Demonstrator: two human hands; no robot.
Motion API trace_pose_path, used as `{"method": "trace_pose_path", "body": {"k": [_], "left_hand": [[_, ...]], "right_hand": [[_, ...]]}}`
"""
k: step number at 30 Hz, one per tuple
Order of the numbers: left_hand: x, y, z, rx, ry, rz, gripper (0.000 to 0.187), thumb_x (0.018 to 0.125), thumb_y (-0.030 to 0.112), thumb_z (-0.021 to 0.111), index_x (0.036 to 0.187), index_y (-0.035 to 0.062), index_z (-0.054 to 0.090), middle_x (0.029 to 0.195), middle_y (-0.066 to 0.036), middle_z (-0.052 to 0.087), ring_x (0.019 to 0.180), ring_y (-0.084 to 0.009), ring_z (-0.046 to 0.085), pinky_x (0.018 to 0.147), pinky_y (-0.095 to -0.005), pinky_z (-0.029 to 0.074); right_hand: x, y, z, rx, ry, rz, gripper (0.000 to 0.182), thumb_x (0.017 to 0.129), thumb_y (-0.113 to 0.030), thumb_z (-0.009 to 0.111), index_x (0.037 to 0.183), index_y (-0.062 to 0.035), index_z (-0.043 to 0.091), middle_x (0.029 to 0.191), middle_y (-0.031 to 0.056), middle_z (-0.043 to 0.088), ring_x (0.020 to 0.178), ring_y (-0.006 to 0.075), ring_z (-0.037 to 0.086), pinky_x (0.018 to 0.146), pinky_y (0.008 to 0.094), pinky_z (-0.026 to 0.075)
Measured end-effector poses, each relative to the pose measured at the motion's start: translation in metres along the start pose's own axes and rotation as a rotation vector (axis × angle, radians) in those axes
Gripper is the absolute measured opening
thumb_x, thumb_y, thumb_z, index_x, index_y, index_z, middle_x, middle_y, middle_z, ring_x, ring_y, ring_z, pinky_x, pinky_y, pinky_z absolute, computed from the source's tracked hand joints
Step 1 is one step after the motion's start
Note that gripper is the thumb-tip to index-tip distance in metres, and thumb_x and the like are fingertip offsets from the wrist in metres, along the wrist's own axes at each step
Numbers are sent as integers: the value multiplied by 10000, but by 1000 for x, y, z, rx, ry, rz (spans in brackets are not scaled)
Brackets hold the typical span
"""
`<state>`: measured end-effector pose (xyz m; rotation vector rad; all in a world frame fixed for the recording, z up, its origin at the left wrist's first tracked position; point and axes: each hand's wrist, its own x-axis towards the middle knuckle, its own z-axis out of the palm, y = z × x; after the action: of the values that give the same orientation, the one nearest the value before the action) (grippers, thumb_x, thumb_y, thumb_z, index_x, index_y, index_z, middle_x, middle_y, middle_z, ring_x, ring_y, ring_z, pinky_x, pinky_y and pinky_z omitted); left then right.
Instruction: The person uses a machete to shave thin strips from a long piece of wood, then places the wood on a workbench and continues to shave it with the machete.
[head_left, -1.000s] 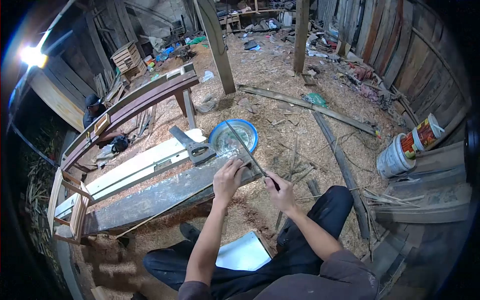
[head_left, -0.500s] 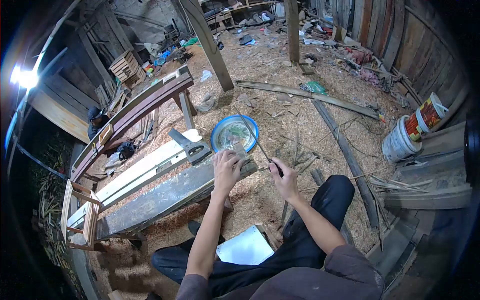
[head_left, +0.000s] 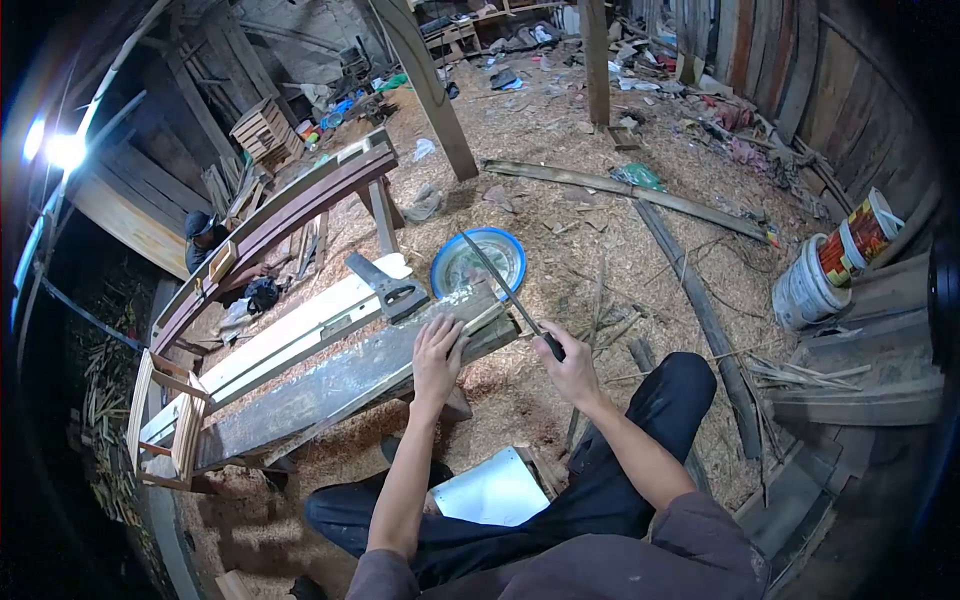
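Observation:
My right hand (head_left: 568, 362) is closed round the black handle of a long, narrow, dark blade (head_left: 492, 268), whose exact kind I cannot make out. Its blade slants up and left past the end of a worn plank bench (head_left: 330, 400). My left hand (head_left: 438, 352) lies on the plank near that end, fingers stretched out and palm down. Just right of its fingertips a pale wooden edge (head_left: 486, 319) shows. Beyond the plank end is a blue-rimmed basin (head_left: 522, 262). A handsaw (head_left: 402, 298) with a dark handle rests behind my left hand.
A white board (head_left: 275, 345) runs beside the plank, with a small wooden frame (head_left: 188, 425) at the far end. A white sheet (head_left: 495, 488) lies by my legs. Another person (head_left: 205, 235) works behind a long reddish beam (head_left: 290, 220). Buckets (head_left: 812, 285) stand at right.
My left hand has slid back from the plank's end and now lies flatter. The dark blade has shifted slightly, and the whole view has moved a little.

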<state>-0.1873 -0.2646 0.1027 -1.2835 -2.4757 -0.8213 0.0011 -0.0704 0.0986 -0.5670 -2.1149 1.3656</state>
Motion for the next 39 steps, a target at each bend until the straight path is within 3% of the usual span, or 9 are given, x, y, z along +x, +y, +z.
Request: {"method": "trace_pose_path", "body": {"k": [4, 7, 10, 15, 18, 24, 30, 35, 39], "left_hand": [[8, 10, 7, 99, -60, 60, 344, 993, 220, 716, 1320, 117, 750, 1450, -99, 673, 1444, -314, 528, 1237, -476, 355], [16, 13, 14, 74, -12, 78, 273, 989, 240, 712, 1218, 107, 779, 1407, -91, 692, 1411, -318, 548, 1216, -484, 372], [21, 12, 16, 91, 30, 112, 217, 970, 234, 730, 1113, 86, 801, 1360, -76, 714, 1367, -308, 578, 1182, -472, 398], [22, 13, 12, 49, 46, 90, 181, 933, 229, 764, 1045, 89, 788, 1060, -68, 731, 1126, -296, 643, 1036, -446, 463], [23, 11, 14, 10, 95, 102, 205, 927, 229, 772, 1084, 98, 769, 1027, -75, 711, 1082, -302, 640, 1020, -443, 465], [16, 1, -5, 75, 135, 210, 257, 920, 241, 783, 1119, 81, 752, 1109, -79, 733, 1166, -287, 645, 1059, -444, 452], [-4, -29, -25, 116, 46, 119, 301, 940, 256, 776, 1184, 81, 762, 1306, -104, 741, 1328, -271, 629, 1159, -447, 433], [-13, -29, -20, 101, 103, 107, 257, 942, 225, 773, 1171, 110, 774, 1294, -76, 755, 1264, -248, 686, 1024, -397, 553], [-14, -30, -21, 97, 115, 101, 237, 946, 216, 766, 1164, 122, 776, 1294, -64, 756, 1251, -240, 694, 1002, -388, 563]], "right_hand": [[-1, 0, 5, 20, 12, -17, 532, 1048, -454, 661, 1312, 7, 669, 839, 206, 728, 734, 293, 722, 695, 413, 554], [-2, 5, 10, 22, 26, -50, 515, 1043, -435, 674, 1315, 2, 670, 864, 215, 731, 746, 290, 726, 692, 410, 553], [0, 7, 14, 29, 64, -62, 491, 1035, -429, 692, 1295, -13, 687, 823, 170, 711, 698, 218, 684, 668, 372, 530], [2, 7, 18, -57, 25, -71, 449, 1028, -399, 701, 1274, -24, 695, 866, 191, 731, 754, 280, 736, 702, 396, 552], [3, 6, 19, -65, 9, -77, 431, 1025, -380, 702, 1273, -28, 701, 899, 198, 742, 807, 321, 753, 736, 418, 560], [7, 1, 17, -83, -16, -68, 409, 1044, -394, 667, 1285, -68, 713, 928, 193, 758, 842, 355, 760, 735, 446, 571], [11, -6, 18, -87, -7, -81, 377, 1054, -380, 652, 1287, -89, 712, 924, 180, 756, 826, 358, 752, 730, 444, 561], [7, -10, 20, -135, -56, -45, 401, 1054, -387, 649, 1305, -81, 710, 947, 190, 759, 835, 369, 748, 733, 463, 555], [-3, -15, 38, -139, 10, -45, 445, 1055, -387, 642, 1319, -34, 703, 1023, 221, 763, 908, 377, 753, 800, 464, 574]]}}
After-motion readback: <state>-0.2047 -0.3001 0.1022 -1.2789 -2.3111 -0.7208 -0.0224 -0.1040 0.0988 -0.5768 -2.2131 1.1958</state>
